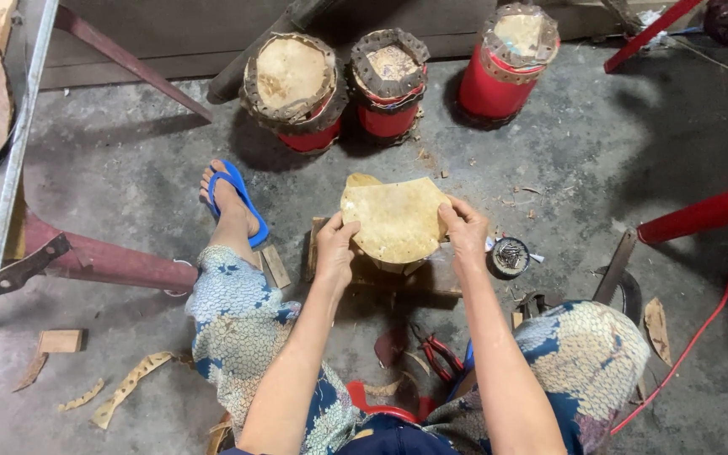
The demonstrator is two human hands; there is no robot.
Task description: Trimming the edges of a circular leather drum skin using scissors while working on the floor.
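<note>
At the centre of the frame, the left hand [335, 247] and right hand [465, 229] each grip an edge of a pale rawhide drumhead sheet [393, 221], pressing it over a small drum shell. Three red drums [389, 84] stand above.

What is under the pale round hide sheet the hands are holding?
Both the left hand and right hand press the pale round hide sheet over a small wooden body standing on a wooden board. Only its lower edge shows; its top and sides are covered.
</note>
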